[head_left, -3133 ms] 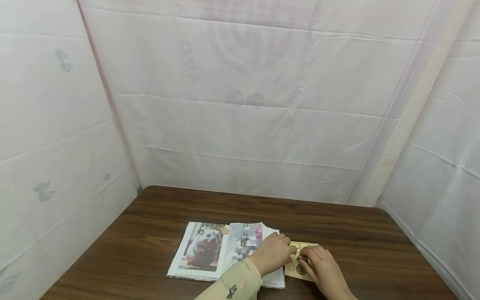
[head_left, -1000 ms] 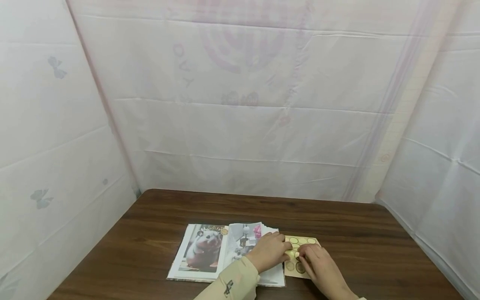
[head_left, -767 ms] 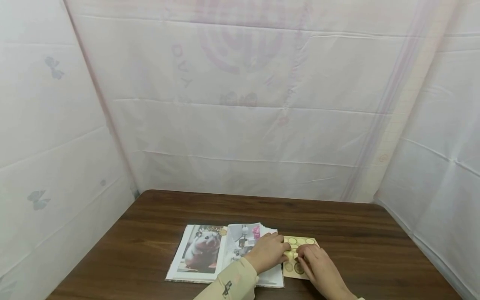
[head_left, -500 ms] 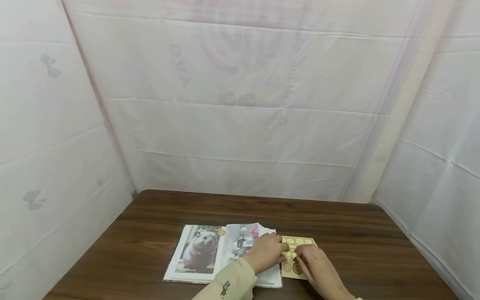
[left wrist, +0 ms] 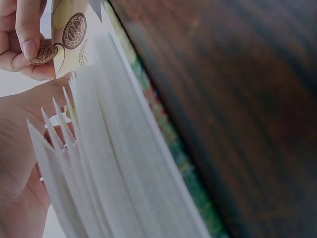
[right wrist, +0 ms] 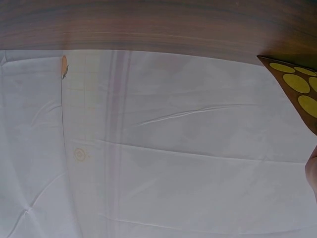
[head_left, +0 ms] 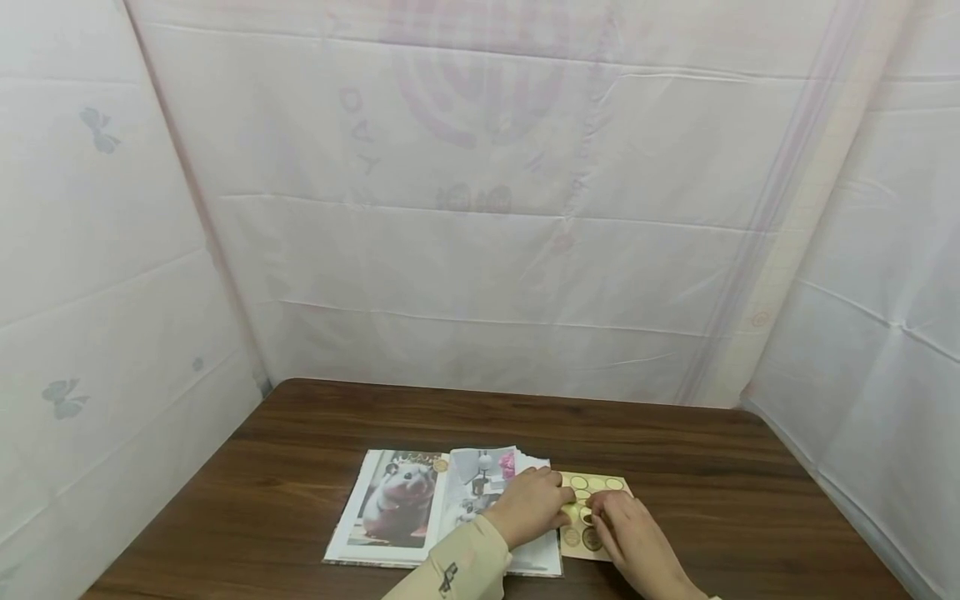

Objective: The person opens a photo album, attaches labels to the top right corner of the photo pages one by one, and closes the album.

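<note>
A yellowish sheet of round stickers (head_left: pixel 577 547) lies against the right edge of an open photo book (head_left: pixel 352 546). My left hand (head_left: pixel 528 506) crosses the book's right page and holds the sheet's left edge between thumb and fingers. My right hand (head_left: pixel 637 540) is over the sheet's right side. In the left wrist view its thumb and finger pinch a brown round sticker (left wrist: pixel 44 54), partly lifted at the sheet. Another brown sticker (left wrist: pixel 75 30) sits flat beside it. The right wrist view catches only the sheet's corner with yellow circles (right wrist: pixel 296 83) and a sliver of hand.
The book's left page carries a hamster picture (head_left: pixel 401 504), with a round sticker (head_left: pixel 441 465) near its top corner. Several loose page edges (left wrist: pixel 64 148) fan up beside my left hand. Brown wooden table (head_left: pixel 375 408) surrounds the book, with white cloth walls (head_left: pixel 450 275) behind.
My right fingers have shifted slightly at the sheet, and the light flap seen between them a second ago now shows a dark spot. My left hand keeps its place on the sheet's edge.
</note>
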`<state>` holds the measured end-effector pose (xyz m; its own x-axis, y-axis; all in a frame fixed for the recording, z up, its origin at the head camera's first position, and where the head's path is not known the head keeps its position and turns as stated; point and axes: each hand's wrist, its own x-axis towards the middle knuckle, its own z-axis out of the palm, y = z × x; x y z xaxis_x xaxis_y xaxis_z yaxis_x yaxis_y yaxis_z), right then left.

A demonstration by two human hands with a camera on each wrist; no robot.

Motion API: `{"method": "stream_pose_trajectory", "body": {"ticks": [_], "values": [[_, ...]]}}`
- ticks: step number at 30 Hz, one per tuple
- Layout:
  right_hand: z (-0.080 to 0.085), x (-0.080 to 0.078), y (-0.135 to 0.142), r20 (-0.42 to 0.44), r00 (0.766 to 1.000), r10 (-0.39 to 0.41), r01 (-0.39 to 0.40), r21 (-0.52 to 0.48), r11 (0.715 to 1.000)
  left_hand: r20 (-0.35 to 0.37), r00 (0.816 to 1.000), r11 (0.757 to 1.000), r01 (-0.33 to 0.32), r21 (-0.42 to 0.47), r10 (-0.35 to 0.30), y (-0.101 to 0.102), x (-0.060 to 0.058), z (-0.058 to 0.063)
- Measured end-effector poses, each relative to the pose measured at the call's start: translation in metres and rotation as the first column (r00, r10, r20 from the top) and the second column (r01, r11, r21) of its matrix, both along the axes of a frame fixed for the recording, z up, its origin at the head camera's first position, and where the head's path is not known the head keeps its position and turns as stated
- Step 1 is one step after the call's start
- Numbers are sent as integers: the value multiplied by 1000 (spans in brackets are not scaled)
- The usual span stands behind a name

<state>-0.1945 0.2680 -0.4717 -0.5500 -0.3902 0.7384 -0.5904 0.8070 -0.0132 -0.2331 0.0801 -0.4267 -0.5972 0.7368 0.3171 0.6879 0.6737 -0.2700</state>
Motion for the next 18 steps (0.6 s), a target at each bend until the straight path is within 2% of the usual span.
{"method": "stream_pose_trajectory", "body": {"ticks": [8, 18], "values": [[2, 2, -2, 17, 1000, -13, 14, -22, 1000, -6, 1000, 1000, 1, -7, -1, 0, 0, -1], [3, 6, -6, 144, 987, -73, 81, -54, 995, -3, 1000, 1000, 0, -25, 0, 0, 0, -3]]}}
